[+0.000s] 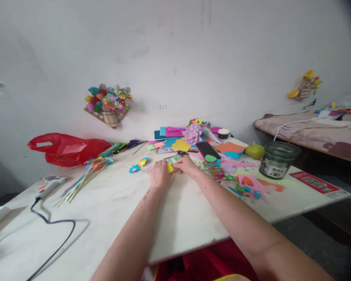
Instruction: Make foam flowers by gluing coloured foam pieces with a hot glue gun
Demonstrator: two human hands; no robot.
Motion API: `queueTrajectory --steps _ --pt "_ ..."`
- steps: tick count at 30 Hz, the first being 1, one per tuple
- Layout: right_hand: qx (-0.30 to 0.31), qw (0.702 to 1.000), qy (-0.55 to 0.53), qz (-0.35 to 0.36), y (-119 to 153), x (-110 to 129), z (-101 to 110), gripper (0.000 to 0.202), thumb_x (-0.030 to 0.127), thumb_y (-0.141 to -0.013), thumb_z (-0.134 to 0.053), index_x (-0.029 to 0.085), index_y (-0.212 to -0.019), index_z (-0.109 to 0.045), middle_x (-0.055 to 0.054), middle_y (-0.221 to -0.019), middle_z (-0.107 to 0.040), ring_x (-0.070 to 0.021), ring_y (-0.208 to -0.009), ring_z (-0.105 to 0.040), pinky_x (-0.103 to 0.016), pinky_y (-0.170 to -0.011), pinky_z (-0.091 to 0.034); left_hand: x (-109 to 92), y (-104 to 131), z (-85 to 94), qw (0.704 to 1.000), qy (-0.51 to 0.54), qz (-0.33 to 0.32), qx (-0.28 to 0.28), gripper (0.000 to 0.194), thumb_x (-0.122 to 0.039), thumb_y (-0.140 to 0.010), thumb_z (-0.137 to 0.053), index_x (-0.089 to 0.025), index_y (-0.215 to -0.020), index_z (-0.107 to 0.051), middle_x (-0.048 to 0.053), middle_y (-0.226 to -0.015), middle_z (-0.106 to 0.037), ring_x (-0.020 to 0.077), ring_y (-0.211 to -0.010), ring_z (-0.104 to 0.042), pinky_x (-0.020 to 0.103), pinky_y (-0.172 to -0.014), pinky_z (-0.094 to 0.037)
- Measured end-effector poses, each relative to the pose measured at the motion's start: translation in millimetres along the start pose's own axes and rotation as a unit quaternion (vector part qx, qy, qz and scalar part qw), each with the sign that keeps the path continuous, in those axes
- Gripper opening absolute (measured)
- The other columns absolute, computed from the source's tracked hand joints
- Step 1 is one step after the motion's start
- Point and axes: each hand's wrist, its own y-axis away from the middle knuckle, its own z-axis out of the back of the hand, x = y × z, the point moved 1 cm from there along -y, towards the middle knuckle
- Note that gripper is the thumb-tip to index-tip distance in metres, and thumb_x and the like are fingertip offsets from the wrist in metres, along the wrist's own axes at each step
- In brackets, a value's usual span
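"What's at the back?"
"A pale grey wall [222,58], streaked and smudged, with a small handwritten number [163,107] low on it."
"Anything against it?"
"A white counter [113,230], and to the right a second counter [307,127] with a pinkish patterned top."
"And the floor [307,242]?"
"Grey and perhaps speckled; it's too shadowed at lower right to be sure. The light is soft."

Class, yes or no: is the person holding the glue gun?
No: the glue gun lies on the table, while the left hand and right hand are at a yellow piece.
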Motion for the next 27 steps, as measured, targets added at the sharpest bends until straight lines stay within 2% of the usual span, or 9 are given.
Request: queueTrajectory --steps 4,7,10,15,18,21,24,27 --pt "-0.001 0.996 0.085 0.025 -5.2 -1.9 14.7 0.017 0.025 -0.065 -0.061 0.013 -0.054 -0.056 -0.001 -0.047 -0.056 -0.0081 -0.041 -0.05 -0.016 -0.035 -0.036 -1.7 0.3 0.1 0.999 0.049 0.014 0.004 0.059 -0.046 -0.061 -0.06 -0.022 -0.11 -0.04 0.007 -0.103 -0.052 0.0212 -0.1 -0.045 0.03 -0.075 -0.036" --pt "0.019 0.992 0.126 0.003 -10.7 -8.7 29.2 0.028 0.03 -0.071 -0.053 0.014 -0.048 -0.051 -0.002 -0.042 -0.053 -0.008 -0.036 -0.047 -0.018 -0.035 -0.035 2.1 -1.4 -2.1 0.995 0.093 0.03 0.031 0.07 -0.047 -0.055 -0.064 -0.024 -0.115 -0.038 0.006 -0.105 -0.052 0.0209 -0.099 -0.047 0.03 -0.075 -0.036" --pt "-0.004 0.977 0.211 -0.039 -16.3 -17.2 39.6 0.027 0.03 -0.069 -0.053 0.014 -0.047 -0.051 -0.002 -0.038 -0.051 -0.0089 -0.032 -0.044 -0.02 -0.035 -0.035 9.9 -4.1 -4.8 0.99 0.127 0.051 0.036 0.07 -0.047 -0.055 -0.064 -0.024 -0.116 -0.039 0.006 -0.104 -0.054 0.0212 -0.099 -0.047 0.03 -0.073 -0.037" --pt "0.0 0.938 0.341 -0.066 -15.4 -16.5 41.5 0.021 0.032 -0.065 -0.056 0.014 -0.053 -0.058 -0.004 -0.038 -0.053 -0.0121 -0.036 -0.049 -0.023 -0.042 -0.038 24.9 -8.5 -7.7 0.975 0.19 0.116 -0.026 0.063 -0.05 -0.06 -0.058 -0.018 -0.112 -0.043 0.006 -0.099 -0.058 0.0216 -0.098 -0.048 0.031 -0.075 -0.038" --pt "-0.022 0.903 0.427 -0.036 -10.5 -7.6 42.0 0.022 0.036 -0.062 -0.059 0.015 -0.056 -0.061 -0.008 -0.052 -0.061 -0.0173 -0.055 -0.058 -0.025 -0.053 -0.04 31.5 -10.7 -8.4 0.955 0.246 0.155 -0.054 0.052 -0.049 -0.07 -0.048 -0.015 -0.109 -0.045 0.007 -0.094 -0.061 0.0195 -0.091 -0.053 0.03 -0.075 -0.04" --pt "-0.086 0.875 0.477 -0.012 -9.3 -3.8 46.5 0.03 0.044 -0.061 -0.059 0.016 -0.071 -0.064 -0.011 -0.079 -0.065 -0.0225 -0.078 -0.059 -0.028 -0.063 -0.041 34.6 -12.1 -9.1 0.947 0.26 0.181 -0.061 0.043 -0.044 -0.075 -0.042 -0.015 -0.106 -0.048 0.008 -0.088 -0.063 0.019 -0.087 -0.055 0.031 -0.073 -0.041" --pt "-0.152 0.863 0.48 -0.027 -12.0 -8.9 53.3 0.037 0.045 -0.07 -0.049 0.017 -0.091 -0.061 -0.012 -0.092 -0.062 -0.0235 -0.087 -0.057 -0.031 -0.068 -0.04 32.0 -11.8 -8.8 0.96 0.232 0.149 -0.058 0.037 -0.04 -0.076 -0.041 -0.016 -0.103 -0.051 0.007 -0.084 -0.064 0.0193 -0.087 -0.055 0.032 -0.074 -0.04" --pt "-0.183 0.854 0.485 -0.033 -15.5 -17.7 57.4 0.045 0.048 -0.073 -0.044 0.016 -0.103 -0.057 -0.014 -0.101 -0.059 -0.0246 -0.095 -0.053 -0.031 -0.073 -0.04 24.5 -9.4 -8.0 0.977 0.191 0.087 -0.032 0.032 -0.038 -0.074 -0.045 -0.02 -0.098 -0.055 0.004 -0.081 -0.065 0.0195 -0.091 -0.053 0.032 -0.077 -0.039"
